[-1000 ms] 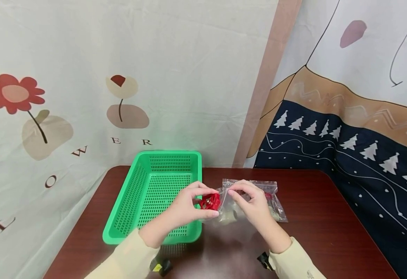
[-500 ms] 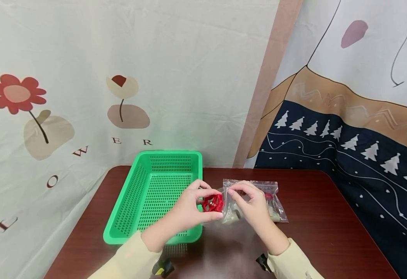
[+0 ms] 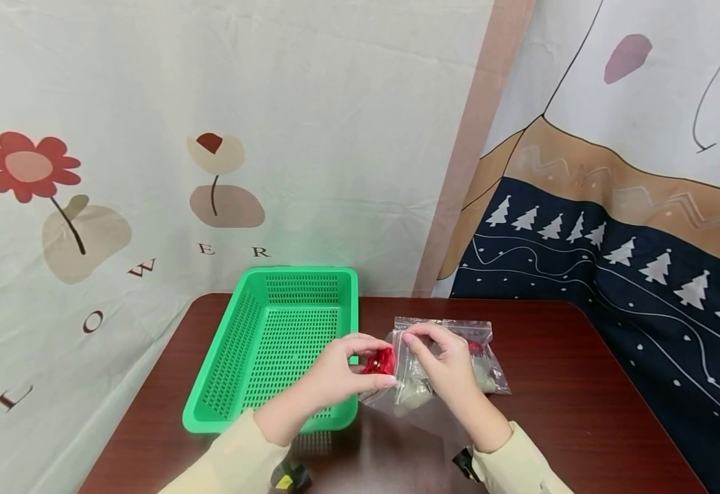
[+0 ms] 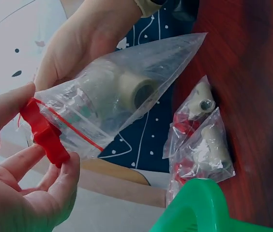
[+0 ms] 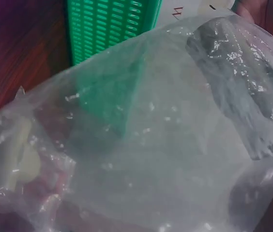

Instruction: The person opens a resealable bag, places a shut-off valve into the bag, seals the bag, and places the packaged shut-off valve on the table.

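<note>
My left hand (image 3: 329, 370) pinches a red valve handwheel (image 4: 44, 133) between thumb and fingers, at the mouth of a clear zip bag (image 4: 165, 63). A red line marks the bag's zip edge, close beside the handwheel. Inside the bag lies a pale, hollow valve body (image 4: 135, 89). My right hand (image 3: 452, 363) pinches the bag's upper edge with thumb and index finger; in the left wrist view its fingertips are hidden behind the bag. The bag's film fills most of the right wrist view.
A green perforated basket (image 3: 212, 367) stands at the left on the dark red table (image 3: 570, 398). Behind my right hand lie more clear bags (image 4: 219, 152) with pale fittings and red pieces. A printed curtain (image 3: 335, 137) hangs behind the table.
The red handwheel has turned in my left fingers, from face-on half a second ago to edge-on. The bag hangs lower and further out below my hands. My right hand has barely moved.
</note>
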`<state>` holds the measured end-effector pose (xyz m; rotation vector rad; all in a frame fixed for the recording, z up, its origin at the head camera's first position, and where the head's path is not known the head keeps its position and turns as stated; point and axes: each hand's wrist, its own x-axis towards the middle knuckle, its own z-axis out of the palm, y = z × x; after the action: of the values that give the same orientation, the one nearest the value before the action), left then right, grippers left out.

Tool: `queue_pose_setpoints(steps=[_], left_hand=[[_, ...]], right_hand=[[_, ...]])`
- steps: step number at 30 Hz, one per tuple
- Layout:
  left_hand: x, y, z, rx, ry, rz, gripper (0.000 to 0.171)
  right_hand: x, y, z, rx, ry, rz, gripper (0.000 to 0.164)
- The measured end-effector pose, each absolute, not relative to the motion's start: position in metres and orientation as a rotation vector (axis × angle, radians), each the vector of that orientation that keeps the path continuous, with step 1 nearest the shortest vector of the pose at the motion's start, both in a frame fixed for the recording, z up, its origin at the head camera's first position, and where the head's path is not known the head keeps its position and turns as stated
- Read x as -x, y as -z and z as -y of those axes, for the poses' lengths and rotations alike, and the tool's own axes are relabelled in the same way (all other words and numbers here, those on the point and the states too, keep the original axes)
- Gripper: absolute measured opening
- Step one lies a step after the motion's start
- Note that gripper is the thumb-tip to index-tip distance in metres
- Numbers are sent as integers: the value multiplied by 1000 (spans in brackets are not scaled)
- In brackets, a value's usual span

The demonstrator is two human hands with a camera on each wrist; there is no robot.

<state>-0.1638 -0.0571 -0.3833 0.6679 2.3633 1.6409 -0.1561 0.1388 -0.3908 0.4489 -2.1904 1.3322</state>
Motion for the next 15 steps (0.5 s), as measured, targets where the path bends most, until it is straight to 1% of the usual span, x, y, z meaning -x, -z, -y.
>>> queue_pose_setpoints(steps=[6, 15], left_hand=[[163, 381, 59, -587, -1664, -2220, 44], [167, 385, 64, -572, -1711, -2076, 41]], right_hand=[[158, 397, -141, -493, -1367, 2161, 11], [159, 400, -145, -506, -1393, 2204, 11]])
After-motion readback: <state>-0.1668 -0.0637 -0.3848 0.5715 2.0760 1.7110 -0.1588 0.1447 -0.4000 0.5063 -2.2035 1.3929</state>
